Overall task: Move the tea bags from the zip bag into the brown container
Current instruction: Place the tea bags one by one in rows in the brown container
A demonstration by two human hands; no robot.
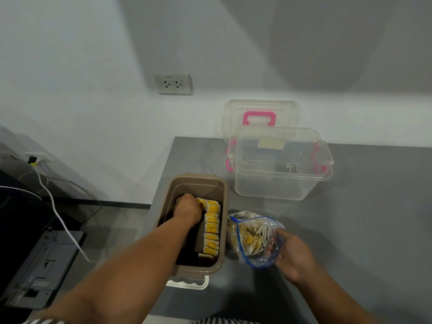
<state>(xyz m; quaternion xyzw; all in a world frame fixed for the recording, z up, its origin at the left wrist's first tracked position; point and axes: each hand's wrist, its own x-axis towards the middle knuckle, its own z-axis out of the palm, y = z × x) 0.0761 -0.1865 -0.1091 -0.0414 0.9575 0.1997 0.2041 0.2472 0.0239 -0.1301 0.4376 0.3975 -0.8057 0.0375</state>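
The brown container (222,202) stands open near the table's left edge. A row of yellow-tagged tea bags (212,232) lines its right inner wall. My left hand (187,210) is deep inside it at the far end of the row; its fingers are hidden, next to some yellow tags. To the right lies the clear zip bag (254,239) with a blue seal, its mouth open toward me and several tea bags inside. My right hand (292,256) grips the near rim of the bag's mouth.
A clear plastic box with pink latches (278,169) stands behind the bag, its lid with a pink handle (259,118) leaning on the wall. A white lid (187,283) peeks out under the container's near end. Off the grey table's (362,218) left edge are cables and a printer (42,265).
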